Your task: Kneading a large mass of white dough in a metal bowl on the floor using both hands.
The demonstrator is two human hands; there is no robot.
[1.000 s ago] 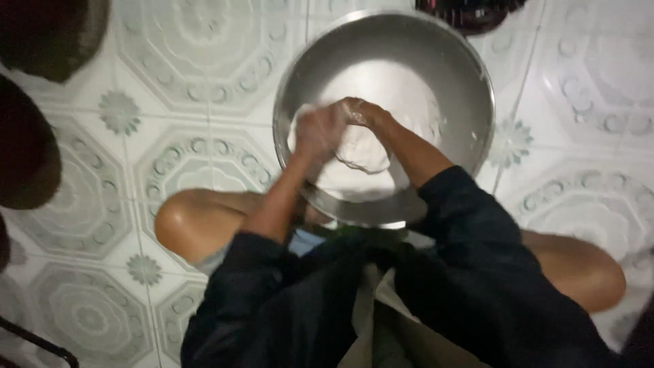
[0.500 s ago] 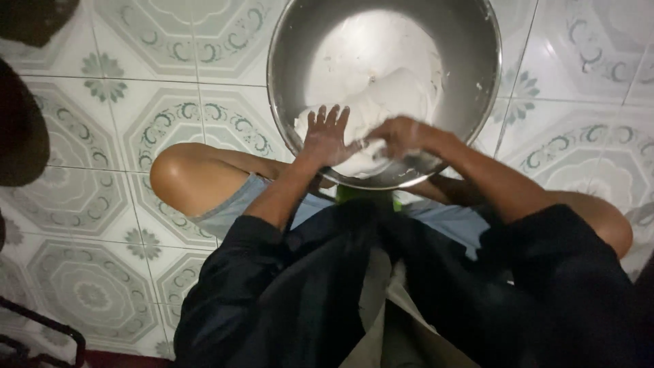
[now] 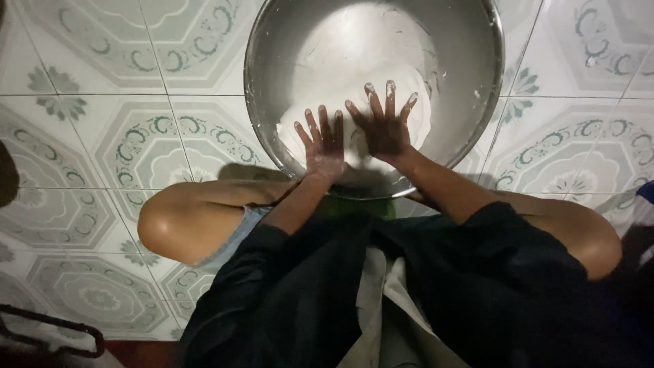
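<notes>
Inside steel bowl [image 3: 272, 82], dough [image 3: 354, 88] lying crosswise, hands flat

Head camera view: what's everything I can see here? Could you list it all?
bowl: one, silver metal, on the floor ahead of the knees
dough: one white mass, inside the bowl, under both hands
floor tiles: many, white with green pattern, all around
dark metal bar: one, black, bottom left corner
knees: two, bare, either side of the bowl
sleeves: two, dark, lower frame
left hand: open, fingers spread, flat on the dough
right hand: open, floury fingertips, flat on the dough
</notes>
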